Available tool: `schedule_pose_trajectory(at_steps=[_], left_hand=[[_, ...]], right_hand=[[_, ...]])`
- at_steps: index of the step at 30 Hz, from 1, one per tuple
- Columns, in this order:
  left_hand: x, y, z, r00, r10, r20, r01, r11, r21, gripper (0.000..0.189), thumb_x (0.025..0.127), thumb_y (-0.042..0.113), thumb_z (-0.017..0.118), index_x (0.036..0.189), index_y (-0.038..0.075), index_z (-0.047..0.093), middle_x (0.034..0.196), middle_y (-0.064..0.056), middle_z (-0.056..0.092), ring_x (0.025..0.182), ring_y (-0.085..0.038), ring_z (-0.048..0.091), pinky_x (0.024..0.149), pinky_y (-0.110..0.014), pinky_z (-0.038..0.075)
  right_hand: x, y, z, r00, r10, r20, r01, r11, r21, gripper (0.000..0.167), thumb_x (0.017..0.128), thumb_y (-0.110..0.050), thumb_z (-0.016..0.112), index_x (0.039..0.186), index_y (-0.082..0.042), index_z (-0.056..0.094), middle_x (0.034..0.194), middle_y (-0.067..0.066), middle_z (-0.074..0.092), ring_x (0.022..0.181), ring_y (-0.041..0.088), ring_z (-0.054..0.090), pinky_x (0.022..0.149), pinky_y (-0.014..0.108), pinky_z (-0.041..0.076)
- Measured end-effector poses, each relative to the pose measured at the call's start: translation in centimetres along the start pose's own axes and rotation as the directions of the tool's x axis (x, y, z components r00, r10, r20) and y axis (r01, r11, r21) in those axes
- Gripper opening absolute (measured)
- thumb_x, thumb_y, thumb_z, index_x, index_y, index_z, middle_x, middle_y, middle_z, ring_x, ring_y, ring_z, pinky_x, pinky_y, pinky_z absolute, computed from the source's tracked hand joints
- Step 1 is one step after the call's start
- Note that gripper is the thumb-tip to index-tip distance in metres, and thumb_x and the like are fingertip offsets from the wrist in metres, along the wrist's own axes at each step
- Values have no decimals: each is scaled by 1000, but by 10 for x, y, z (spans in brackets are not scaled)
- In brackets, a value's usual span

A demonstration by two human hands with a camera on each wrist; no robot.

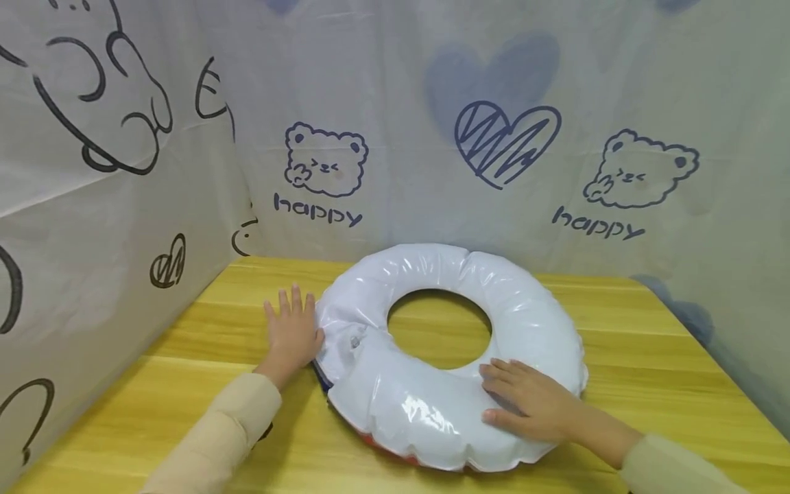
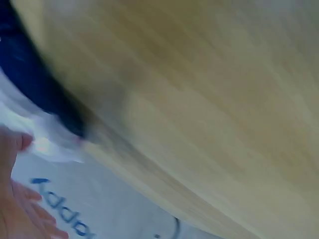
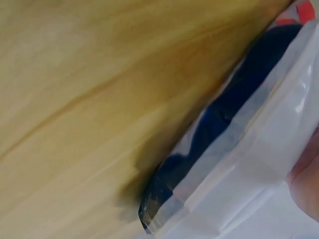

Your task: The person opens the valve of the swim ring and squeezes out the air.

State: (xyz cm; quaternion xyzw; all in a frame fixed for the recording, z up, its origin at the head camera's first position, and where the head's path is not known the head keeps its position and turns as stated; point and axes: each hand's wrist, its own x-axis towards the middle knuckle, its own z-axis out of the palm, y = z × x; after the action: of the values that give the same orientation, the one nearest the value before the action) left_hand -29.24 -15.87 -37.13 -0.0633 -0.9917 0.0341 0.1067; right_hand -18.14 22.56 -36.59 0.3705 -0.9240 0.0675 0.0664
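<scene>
A white inflatable swim ring (image 1: pixel 432 405) lies flat on the wooden table, its shiny surface creased near the seams. Dark blue and red patches show along its underside, the blue one clearest in the right wrist view (image 3: pixel 239 94). On its left part a small clear valve (image 1: pixel 354 341) sticks up. My left hand (image 1: pixel 293 335), fingers spread, is at the ring's left edge, its thumb side by the white plastic. My right hand (image 1: pixel 535 403) rests on the ring's front right part with its fingers straight. In the left wrist view, the left hand (image 2: pixel 20 209) is partly cut off.
The yellow wooden table (image 1: pixel 642 384) extends around the ring on both sides. A pale cloth (image 1: pixel 395 192) with bears, hearts and lettering hangs behind it, and another printed cloth (image 1: pixel 80 226) stands along the left side.
</scene>
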Motion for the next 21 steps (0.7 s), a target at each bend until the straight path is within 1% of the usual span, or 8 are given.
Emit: schedule_pose_trajectory(at_steps=[4,7,10,11,13,16,19,21], left_hand=[[-9,18,-19,996,-2,-87,-5,997,-73,58,89,27,50,137,-5,39,146,-30,27,134,-50,23,105,-67,19],[-18,34,-29,990,42,-133,-59,990,-126,56,91,29,48,136,-4,40,146,-28,30,135,-49,24,106,-65,19],[-30,53,-36,975,134,-176,-164,971,-175,59,92,36,48,136,-3,41,146,-26,32,136,-47,24,107,-64,17],[-34,59,-36,968,172,-185,-205,962,-182,60,92,38,47,136,-3,42,146,-26,32,136,-47,24,107,-63,17],[-43,72,-37,947,253,-196,-292,935,-201,64,92,42,47,136,-4,41,146,-25,32,137,-46,23,107,-64,16],[-55,88,-36,906,378,-191,-412,890,-196,72,90,50,46,138,-4,39,148,-25,28,137,-46,22,107,-64,17],[-65,102,-34,866,469,-173,-496,847,-189,80,88,59,44,139,-3,37,149,-24,27,137,-46,23,106,-66,18],[-70,110,-34,852,505,-141,-524,831,-187,84,87,63,43,140,-1,35,150,-23,25,138,-45,22,106,-66,18]], right_hand=[[1,4,-4,997,-26,-74,20,997,-80,56,91,-47,51,128,-5,55,135,12,53,126,33,47,104,47,30],[1,5,-5,990,-54,-132,36,991,-132,62,89,-50,52,132,-5,50,136,11,52,127,34,44,116,36,11],[1,4,-4,983,-77,-167,50,986,-158,71,87,-55,53,135,-4,45,140,11,48,134,33,36,115,22,-10],[2,4,-4,981,-82,-174,54,986,-157,74,86,-57,53,136,-4,44,141,12,47,139,30,27,113,20,-14],[2,3,-3,979,-91,-181,62,985,-158,79,84,-59,54,138,-3,41,142,13,45,145,21,8,113,20,-15],[3,2,0,979,-91,-181,64,987,-145,85,82,-62,53,140,-3,36,143,16,42,141,3,-15,113,21,-16],[5,-1,4,981,-82,-175,59,990,-130,87,83,-64,51,142,-2,33,144,17,40,139,2,-19,113,21,-16],[6,-3,5,984,-71,-163,53,992,-113,88,84,-65,48,143,-3,30,145,17,38,139,2,-19,112,20,-16]])
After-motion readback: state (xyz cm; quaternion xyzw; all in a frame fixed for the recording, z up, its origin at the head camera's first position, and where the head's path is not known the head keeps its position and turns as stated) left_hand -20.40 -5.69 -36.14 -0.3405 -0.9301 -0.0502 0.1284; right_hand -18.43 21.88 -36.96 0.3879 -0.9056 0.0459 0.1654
